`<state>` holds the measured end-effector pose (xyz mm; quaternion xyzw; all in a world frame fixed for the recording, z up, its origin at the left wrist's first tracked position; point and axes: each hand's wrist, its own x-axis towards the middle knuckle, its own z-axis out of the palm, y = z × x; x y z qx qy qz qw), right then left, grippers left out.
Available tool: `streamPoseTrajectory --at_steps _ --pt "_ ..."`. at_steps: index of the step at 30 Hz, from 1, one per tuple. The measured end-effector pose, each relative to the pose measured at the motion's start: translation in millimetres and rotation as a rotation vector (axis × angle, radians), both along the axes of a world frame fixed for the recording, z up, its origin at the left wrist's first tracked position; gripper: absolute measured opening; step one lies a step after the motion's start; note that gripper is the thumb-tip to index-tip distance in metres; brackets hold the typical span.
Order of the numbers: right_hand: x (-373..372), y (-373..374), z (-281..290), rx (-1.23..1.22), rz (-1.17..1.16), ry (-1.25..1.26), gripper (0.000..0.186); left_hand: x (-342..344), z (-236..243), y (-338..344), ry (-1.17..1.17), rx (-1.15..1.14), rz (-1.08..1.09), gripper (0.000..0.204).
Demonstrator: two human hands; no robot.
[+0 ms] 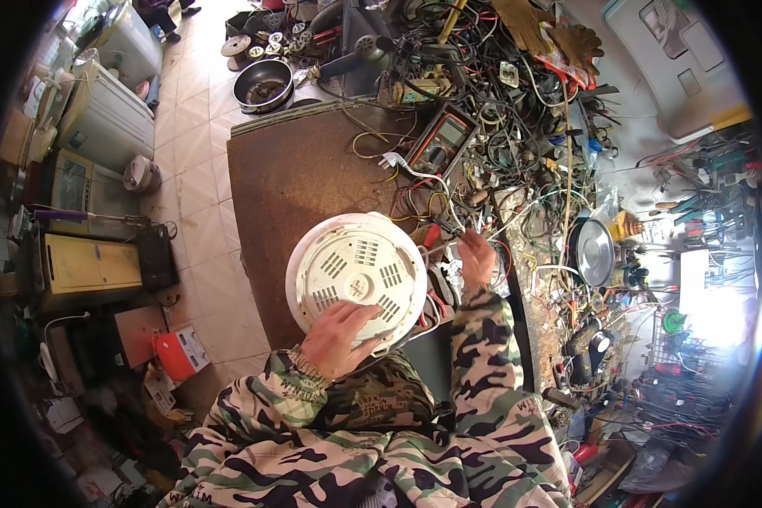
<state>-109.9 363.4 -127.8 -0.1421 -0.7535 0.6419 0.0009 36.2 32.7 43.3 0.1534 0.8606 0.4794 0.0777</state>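
Observation:
A round, off-white appliance point(360, 284) lies with its slotted vent base facing up, at the near edge of the brown bench. It looks like an upturned cooker, though its body is hidden beneath. Across the near side of its base rests my left hand point(340, 337), fingers stretched out over the vents. My right hand point(476, 258) is beside the appliance on its right, apart from it, with fingers drawn together among wires and tools. What those fingers pinch is too small to make out. A red-handled tool point(432, 235) lies between that hand and the appliance.
A brown bench top point(300, 173) extends ahead. Tangled wires surround a multimeter point(440, 142) and a white plug cable point(419, 172). A dark pan point(264, 85) sits beyond the bench; a metal bowl point(594, 252) is at right. An orange-red box point(180, 350) stands on the left floor.

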Motion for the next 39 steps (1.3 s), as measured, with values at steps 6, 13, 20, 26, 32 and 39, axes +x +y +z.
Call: streamPoseTrajectory --at_steps 6,13,20,26,32,39 --pt "-35.7 -9.3 1.4 0.819 0.129 -0.113 0.043 -1.8 3.4 2.5 0.015 -0.035 0.030 0.055" --pt "-0.8 -13.7 60.9 0.683 -0.127 0.264 0.023 10.0 8.8 -13.2 0.214 0.010 0.389 0.042" --pt "128.1 -50.1 98.2 0.235 0.169 -0.121 0.036 33.5 -87.1 -83.0 -0.451 0.735 1.030 0.048" --pt "156.8 -75.6 105.5 0.034 0.404 -0.139 0.080 43.8 -176.4 -80.7 -0.813 0.976 0.962 0.040" --pt "148.0 -86.8 120.9 -0.031 0.319 -0.120 0.095 40.6 -184.3 -77.4 -0.734 0.551 0.895 0.041" --pt "147.8 -99.3 124.8 -0.128 0.310 -0.205 0.100 39.5 -177.2 -70.5 -0.647 0.555 0.878 0.057"
